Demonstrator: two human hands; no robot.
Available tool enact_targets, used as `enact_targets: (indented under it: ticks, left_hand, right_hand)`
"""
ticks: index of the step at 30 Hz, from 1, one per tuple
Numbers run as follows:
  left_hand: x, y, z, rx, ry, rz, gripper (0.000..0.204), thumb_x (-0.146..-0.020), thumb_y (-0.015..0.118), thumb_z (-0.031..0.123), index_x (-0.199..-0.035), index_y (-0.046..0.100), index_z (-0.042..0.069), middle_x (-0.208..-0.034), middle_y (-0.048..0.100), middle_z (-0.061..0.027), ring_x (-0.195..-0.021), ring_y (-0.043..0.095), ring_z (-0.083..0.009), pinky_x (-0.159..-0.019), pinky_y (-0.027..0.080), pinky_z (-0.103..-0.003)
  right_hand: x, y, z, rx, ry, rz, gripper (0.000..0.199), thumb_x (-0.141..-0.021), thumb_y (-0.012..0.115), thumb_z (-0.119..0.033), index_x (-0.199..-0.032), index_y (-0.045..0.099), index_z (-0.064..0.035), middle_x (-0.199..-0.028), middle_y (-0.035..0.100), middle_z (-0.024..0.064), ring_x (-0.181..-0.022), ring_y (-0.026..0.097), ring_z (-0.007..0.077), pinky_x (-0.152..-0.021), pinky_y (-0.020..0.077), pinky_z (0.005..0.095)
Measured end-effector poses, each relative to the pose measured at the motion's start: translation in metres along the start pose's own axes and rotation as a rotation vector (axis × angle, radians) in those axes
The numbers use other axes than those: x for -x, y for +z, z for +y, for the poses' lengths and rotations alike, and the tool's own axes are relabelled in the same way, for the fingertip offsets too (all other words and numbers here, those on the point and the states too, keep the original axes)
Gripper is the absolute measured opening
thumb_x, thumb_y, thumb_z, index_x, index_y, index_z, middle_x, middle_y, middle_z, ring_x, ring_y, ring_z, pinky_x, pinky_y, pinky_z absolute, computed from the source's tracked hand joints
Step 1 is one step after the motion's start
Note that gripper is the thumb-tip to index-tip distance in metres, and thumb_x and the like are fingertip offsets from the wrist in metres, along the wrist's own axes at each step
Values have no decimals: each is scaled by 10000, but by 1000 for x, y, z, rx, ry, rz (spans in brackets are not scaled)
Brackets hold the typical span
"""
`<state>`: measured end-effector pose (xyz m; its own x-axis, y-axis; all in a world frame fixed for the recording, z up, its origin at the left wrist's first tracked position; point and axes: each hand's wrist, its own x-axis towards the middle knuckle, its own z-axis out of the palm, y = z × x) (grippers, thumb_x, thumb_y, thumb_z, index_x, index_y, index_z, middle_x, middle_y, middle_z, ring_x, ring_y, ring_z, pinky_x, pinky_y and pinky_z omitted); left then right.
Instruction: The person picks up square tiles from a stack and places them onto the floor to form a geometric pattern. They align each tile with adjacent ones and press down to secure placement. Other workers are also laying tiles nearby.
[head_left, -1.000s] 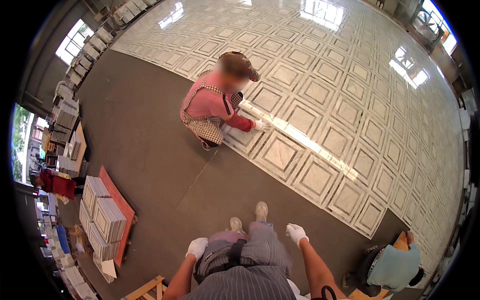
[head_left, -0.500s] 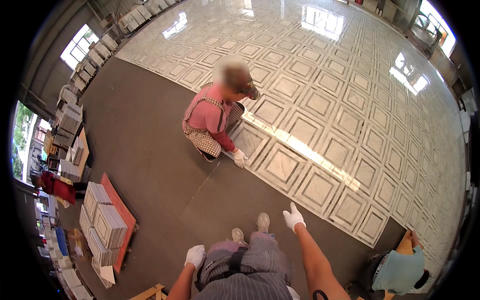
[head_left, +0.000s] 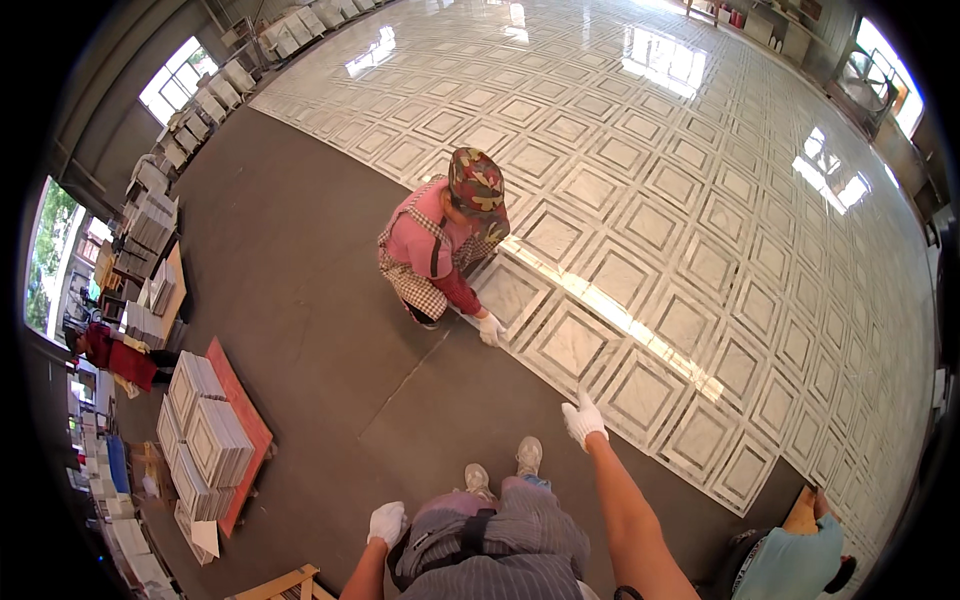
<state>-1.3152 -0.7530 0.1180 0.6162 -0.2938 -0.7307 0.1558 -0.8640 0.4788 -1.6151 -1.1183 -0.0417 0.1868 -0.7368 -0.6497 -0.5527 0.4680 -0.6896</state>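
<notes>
My right hand (head_left: 583,419), in a white glove, reaches forward with fingers spread, above the edge of the laid marble tiles (head_left: 690,230); it holds nothing. My left hand (head_left: 386,522), also in a white glove, hangs open by my left hip and is empty. My shoes (head_left: 503,467) stand on the grey floor (head_left: 300,300). Ahead, a person in a pink top and patterned cap (head_left: 445,240) crouches, one gloved hand (head_left: 490,328) on a tile at the pattern's edge.
A stack of tiles on a red pallet (head_left: 210,435) lies to my left. More stacked tiles (head_left: 150,215) line the left wall. Another person in a light blue top (head_left: 795,560) crouches at the lower right. A wooden frame (head_left: 280,585) sits near my left.
My right hand has stretched out forward from beside my leg. My left hand dropped lower toward my hip. The crouching person shifted their hand along the tile edge.
</notes>
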Motion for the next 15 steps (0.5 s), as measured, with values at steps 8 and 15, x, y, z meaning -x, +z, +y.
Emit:
enact_targets:
  ticks: [8, 15]
  left_hand:
    - [-7, -17, -36, 63, -32, 69, 231, -902, 510, 192, -926, 670, 27, -703, 616, -63, -635, 586, -155, -609, 487, -319]
    - [-17, -19, -20, -344, 177, 60, 318, -891, 429, 279, -893, 665, 67, -918, 682, -134, -867, 626, -352, -780, 479, -462]
  right_hand:
    - [99, -15, 78, -358, 414, -166, 730, -917, 563, -211, -1532, 170, -220, -869, 597, 148, -711, 589, 246, -609, 496, 420]
    - [141, -37, 73, -140, 422, -215, 383, -890, 509, -147, -1270, 490, -101, -732, 587, 72, -606, 587, 198, -482, 481, 339]
